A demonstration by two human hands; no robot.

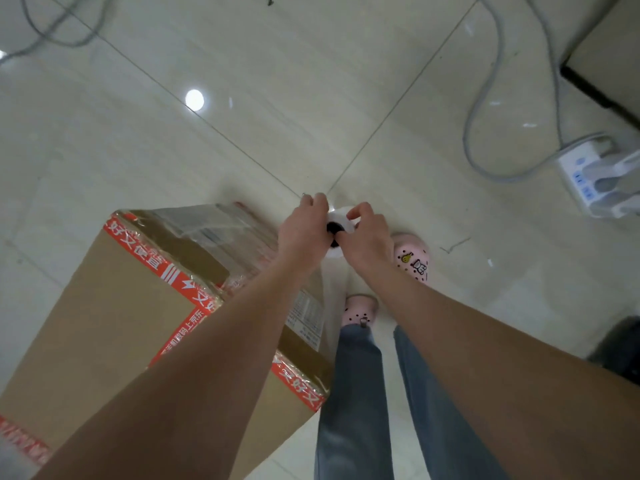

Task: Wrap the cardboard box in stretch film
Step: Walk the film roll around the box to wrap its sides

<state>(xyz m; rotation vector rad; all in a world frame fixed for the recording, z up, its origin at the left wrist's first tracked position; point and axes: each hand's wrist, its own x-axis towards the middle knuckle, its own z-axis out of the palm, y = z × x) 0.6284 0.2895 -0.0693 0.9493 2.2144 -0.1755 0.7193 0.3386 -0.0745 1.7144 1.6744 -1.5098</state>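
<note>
The cardboard box [114, 306] stands on the tiled floor [311, 98] at the left, clear film already clinging to its far face. Just right of it, the stretch film roll [334, 271] stands upright (its dark core faces up). The left hand [304, 230] and right hand [367, 237] both grip its top end, fingers [317, 200] curled around the rim. A power strip [588, 174] lies at far right.

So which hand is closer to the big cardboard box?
Left. The left hand grips the top of the stretch film roll on the side next to the cardboard box. The right hand grips the roll's far side, away from the box.
</note>
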